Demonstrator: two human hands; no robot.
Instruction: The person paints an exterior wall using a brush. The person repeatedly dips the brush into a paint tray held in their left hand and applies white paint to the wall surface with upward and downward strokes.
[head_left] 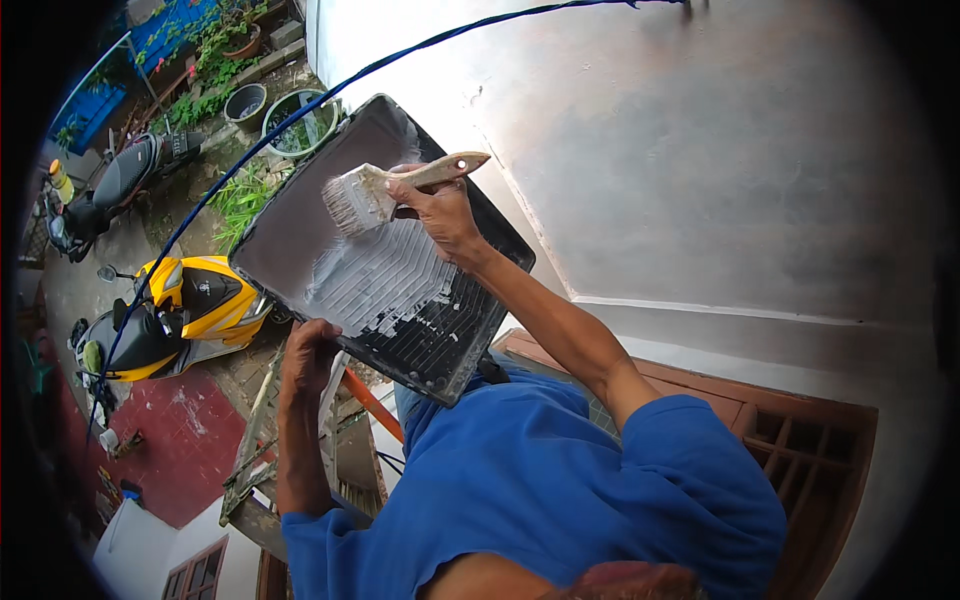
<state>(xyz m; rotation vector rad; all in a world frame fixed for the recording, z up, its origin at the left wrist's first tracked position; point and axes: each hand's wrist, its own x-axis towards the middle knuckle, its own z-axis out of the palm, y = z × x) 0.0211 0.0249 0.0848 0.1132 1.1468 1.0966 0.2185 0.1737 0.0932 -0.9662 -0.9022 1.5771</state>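
A wide paintbrush with a pale wooden handle is gripped in my right hand, its paint-covered bristles pointing left over the tray. Below it is a black paint tray with a ribbed ramp, smeared with whitish paint; a pool of grey-mauve paint fills its deeper far end. My left hand grips the tray's near left edge, with part of the fingers hidden beneath it. The tray's near end lies close against my blue shirt.
A patchy grey-white wall rises at the right, above a brown wooden frame. A dark blue cable crosses over the tray's far corner. Far below left stand a yellow scooter and a dark motorcycle. An orange bar shows beside me.
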